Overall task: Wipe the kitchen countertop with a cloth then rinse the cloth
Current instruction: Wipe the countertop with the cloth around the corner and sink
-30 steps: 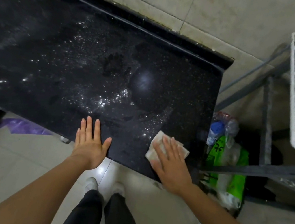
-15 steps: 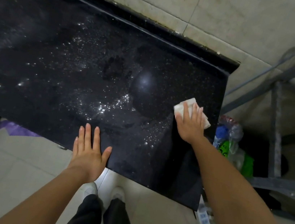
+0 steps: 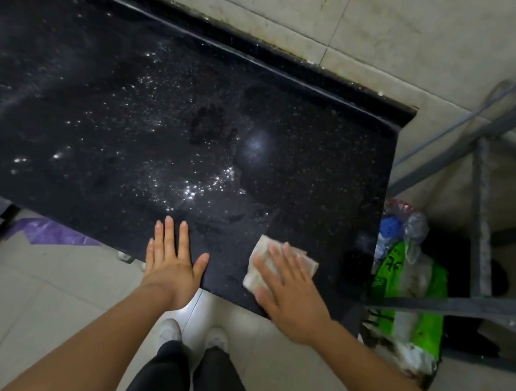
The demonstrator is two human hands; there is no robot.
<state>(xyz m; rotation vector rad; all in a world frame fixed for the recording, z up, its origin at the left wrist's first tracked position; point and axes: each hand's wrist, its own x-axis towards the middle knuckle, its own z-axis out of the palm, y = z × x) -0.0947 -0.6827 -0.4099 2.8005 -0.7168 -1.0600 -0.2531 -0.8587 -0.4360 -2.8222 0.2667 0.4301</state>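
My right hand [image 3: 294,295], grip wide and fingers straight, presses the crumpled white cloth [image 3: 260,248] on the near right edge of the black speckled stone table [image 3: 97,100], left hand [image 3: 172,261] braced flat beside it; I'd sweep overlapping strokes with even pressure through the droplets

A crumpled white cloth [image 3: 277,261] lies flat near the front edge of the wet, speckled black countertop [image 3: 128,117].

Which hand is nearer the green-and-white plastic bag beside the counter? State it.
Right. The right hand presses a white cloth on the black speckled countertop, just left of the green-and-white plastic bag; the left hand lies flat at the front edge, farther left.
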